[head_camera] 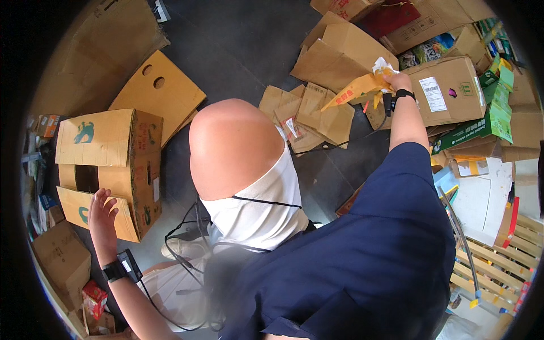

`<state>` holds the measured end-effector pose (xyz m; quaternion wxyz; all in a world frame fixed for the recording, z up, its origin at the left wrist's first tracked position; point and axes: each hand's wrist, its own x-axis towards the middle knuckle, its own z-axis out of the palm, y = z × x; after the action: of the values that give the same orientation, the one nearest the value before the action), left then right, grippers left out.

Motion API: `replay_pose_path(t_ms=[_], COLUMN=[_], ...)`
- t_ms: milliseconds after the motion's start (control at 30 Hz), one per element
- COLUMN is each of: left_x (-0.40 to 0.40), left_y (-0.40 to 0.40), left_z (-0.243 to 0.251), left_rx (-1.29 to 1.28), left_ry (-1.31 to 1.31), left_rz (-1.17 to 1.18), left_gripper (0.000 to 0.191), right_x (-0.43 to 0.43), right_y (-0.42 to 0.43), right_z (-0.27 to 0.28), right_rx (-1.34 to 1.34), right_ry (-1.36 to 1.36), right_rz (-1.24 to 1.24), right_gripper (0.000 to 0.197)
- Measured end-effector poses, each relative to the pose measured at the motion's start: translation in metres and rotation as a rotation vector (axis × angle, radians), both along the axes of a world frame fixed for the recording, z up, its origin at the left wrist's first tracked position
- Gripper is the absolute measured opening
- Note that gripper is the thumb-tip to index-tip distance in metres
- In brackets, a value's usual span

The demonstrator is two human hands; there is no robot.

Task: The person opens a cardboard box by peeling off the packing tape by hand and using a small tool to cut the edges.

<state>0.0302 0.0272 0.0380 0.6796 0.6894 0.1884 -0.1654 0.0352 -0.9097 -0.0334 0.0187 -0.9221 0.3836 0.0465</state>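
Observation:
My right hand reaches far forward and grips a crumpled bundle of orange plastic packaging and white paper. Printed writing runs along the orange piece. Right behind that hand lies a closed cardboard box with a white label. On the left, my left hand is raised with fingers apart and holds nothing. It overlaps the lower flap of an upright cardboard carton with green printing; whether it touches the flap I cannot tell. The carton's top flaps are partly apart, leaving a dark gap.
Flattened cardboard pieces lie on the dark tiled floor. An open carton stands beyond them. A cardboard sheet with round holes leans at the left. Green packaging and a slatted wooden rack are at right. Black cables trail from my wrists.

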Motion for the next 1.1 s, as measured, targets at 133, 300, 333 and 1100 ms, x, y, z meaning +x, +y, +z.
replay_pose_path(t_ms=[133,300,333,1100], left_x=[0.0,0.02,-0.006,0.024], left_y=[-0.004,-0.02,0.007,-0.013], left_z=[0.0,-0.032,0.003,0.008], left_rx=[0.082,0.009,0.123,0.132], left_ry=[0.044,0.029,0.047,-0.029], left_rz=[0.019,-0.06,0.015,-0.123], left_gripper=[0.033,0.035,0.035,0.036], right_x=[0.0,-0.036,0.012,-0.001], right_y=[-0.023,-0.116,-0.027,-0.026], right_z=[-0.021,-0.007,-0.042,-0.015], right_rx=[0.195,0.409,0.57,-0.023], right_ry=[-0.099,-0.076,0.007,-0.057], right_rz=[-0.213,-0.331,-0.28,-0.146], right_gripper=[0.073,0.079,0.067,0.065])
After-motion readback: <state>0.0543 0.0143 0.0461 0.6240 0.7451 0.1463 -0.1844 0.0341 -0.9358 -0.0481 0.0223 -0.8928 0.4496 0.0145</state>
